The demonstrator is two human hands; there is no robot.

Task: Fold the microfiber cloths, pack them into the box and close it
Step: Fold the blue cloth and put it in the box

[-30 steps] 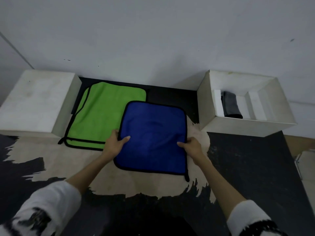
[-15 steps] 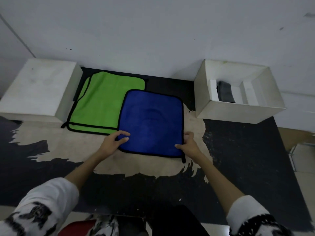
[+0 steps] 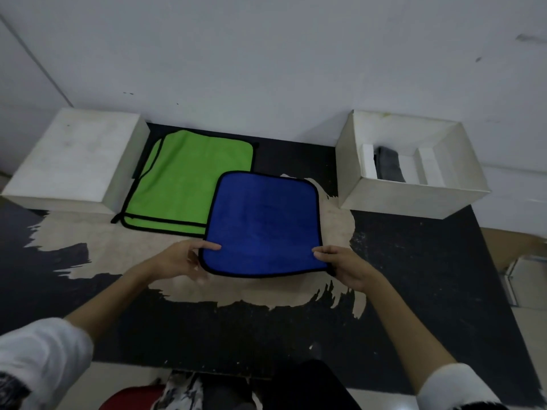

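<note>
**A:** Where was the blue cloth (image 3: 263, 223) at that moment?

**B:** In the middle of the bench (image 3: 414, 261), a dark top with a worn pale patch. It was spread flat for the most part, black-edged, with its near edge raised off the surface. Its far left corner overlapped the right side of the green cloth (image 3: 189, 179).

**A:** And the hands?

**B:** The left hand (image 3: 180, 260) held the near left corner, thumb on top and the other fingers (image 3: 198, 276) curled beneath, pinching the edge. The right hand (image 3: 343, 264) did the same at the near right corner, thumb pressed on the blue surface and the rest tucked under the hem.

**A:** How did the green cloth lie?

**B:** Flat, farther back and to the left, folded over with a second black-trimmed layer showing along its near edge. Its left side lay just beside a closed white box (image 3: 74, 161).

**A:** Was there an open box?

**B:** Yes, at the far right against the wall, a white open box (image 3: 411, 196) well apart from the blue cloth. Inside it stood white dividers, and a dark grey cloth (image 3: 389, 167) lay between them.

**A:** Anything else?

**B:** White sleeves with dark patterned cuffs at the near corners.
</note>
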